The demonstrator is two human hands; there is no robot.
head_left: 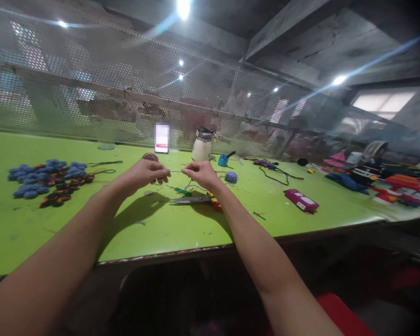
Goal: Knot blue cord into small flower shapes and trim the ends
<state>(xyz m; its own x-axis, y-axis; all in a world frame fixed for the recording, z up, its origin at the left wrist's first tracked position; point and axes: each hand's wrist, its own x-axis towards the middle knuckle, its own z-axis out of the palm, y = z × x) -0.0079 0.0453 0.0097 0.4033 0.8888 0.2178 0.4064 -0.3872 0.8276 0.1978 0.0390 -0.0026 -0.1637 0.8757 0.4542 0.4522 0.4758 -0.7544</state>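
My left hand (150, 171) and my right hand (200, 173) are raised over the green table, fingertips pinched a short way apart. Between them runs a thin strand of pale blue yarn (176, 171), stretched level. A small ball of blue yarn (231, 177) lies right of my right hand. Below the hands, scissors (191, 200) rest on the table, their handles partly covered by my right wrist. A green-handled tool (182, 191), perhaps a crochet hook, lies just beyond the blades. A dark multicoloured yarn ball (150, 157) shows behind my left hand.
Blue and dark orange crocheted flower pieces (52, 179) lie at the left. A lit phone (162, 138) and a jar-like bottle (202, 145) stand at the back, with a blue pot (223, 161) nearby. Rightward are a purple box (301, 200), black cords (280, 172) and colourful crocheted items (388, 184).
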